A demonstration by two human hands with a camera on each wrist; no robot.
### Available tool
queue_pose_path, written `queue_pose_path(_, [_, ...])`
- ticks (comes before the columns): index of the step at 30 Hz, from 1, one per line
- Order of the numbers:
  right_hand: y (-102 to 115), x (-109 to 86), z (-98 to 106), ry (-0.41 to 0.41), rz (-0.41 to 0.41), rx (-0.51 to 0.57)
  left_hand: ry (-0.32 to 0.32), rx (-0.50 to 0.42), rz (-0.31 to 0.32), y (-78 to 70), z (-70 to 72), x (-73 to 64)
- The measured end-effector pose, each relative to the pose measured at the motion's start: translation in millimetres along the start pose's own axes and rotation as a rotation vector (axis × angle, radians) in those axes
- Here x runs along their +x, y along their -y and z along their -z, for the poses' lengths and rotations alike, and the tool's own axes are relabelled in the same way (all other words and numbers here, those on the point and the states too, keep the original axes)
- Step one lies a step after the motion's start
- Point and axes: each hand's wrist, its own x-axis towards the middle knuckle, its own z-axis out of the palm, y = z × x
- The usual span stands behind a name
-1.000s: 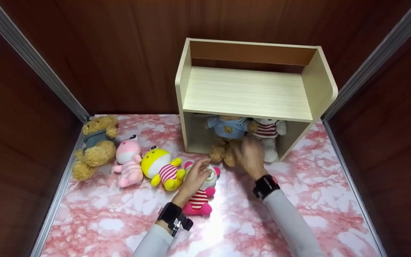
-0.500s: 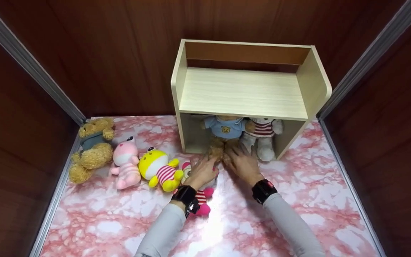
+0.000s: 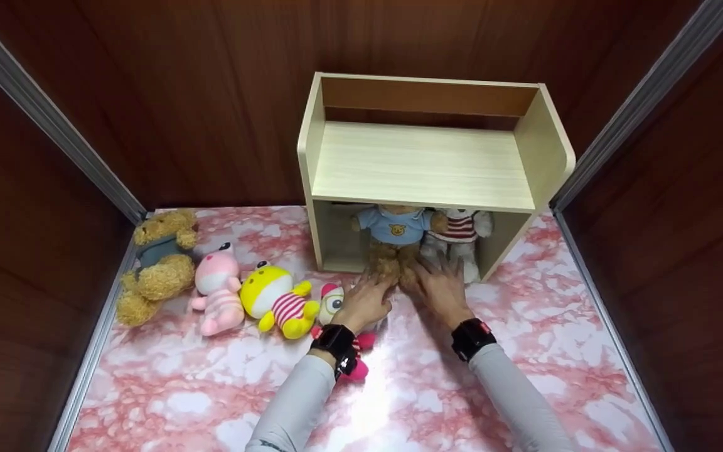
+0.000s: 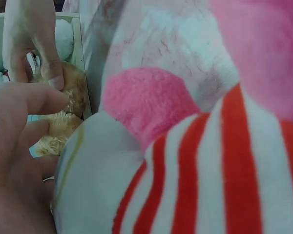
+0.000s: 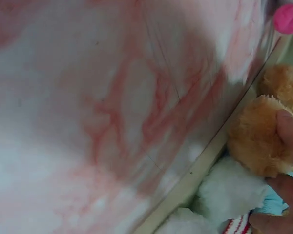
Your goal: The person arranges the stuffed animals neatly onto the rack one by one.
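A brown teddy bear [image 3: 394,226] in a light blue top sits in the shelf's lower compartment, its head mostly hidden by the board above. My left hand [image 3: 366,304] holds one of its feet, thumb and fingers on either side. With the right hand [image 3: 443,290] I grip the other foot [image 5: 259,134], the thumb on the fur. Right of the bear sits a white plush toy [image 3: 460,229] in a red-and-white striped sweater. Beneath my left wrist lies a pink-and-white plush toy [image 4: 146,102] with a red-striped body, partly covered by the hand.
The pale wooden shelf [image 3: 421,160] stands against the back wall. To its left, a yellow plush toy [image 3: 277,301], a pink plush toy [image 3: 219,289] and a tan bear [image 3: 164,276] lie on the pink marbled surface [image 3: 186,402]. Dark wooden panels enclose three sides.
The left hand has moved from above the pink-and-white toy onto the bear's foot. My right hand has come lower, onto the other foot. The view has shifted slightly.
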Motion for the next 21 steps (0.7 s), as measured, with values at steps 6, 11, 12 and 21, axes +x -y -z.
queue_pose_path(6, [3,-6.5,1,0.12,-0.052,0.123,-0.021,-0.011,-0.005,3.9,-0.5,-7.1])
queue_pose_path(11, [3,-10.1,10,0.102,-0.063,0.221,-0.105,-0.064,-0.061,13.9,2.7,-16.2])
queue_pose_path(12, [3,-10.5,13,0.094,-0.076,0.243,-0.117,-0.077,-0.064,16.8,4.8,-18.2])
queue_pose_path(21, [-1,-18.4,32,-0.063,-0.137,0.325,-0.328,-0.146,-0.107,44.5,30.4,-36.2])
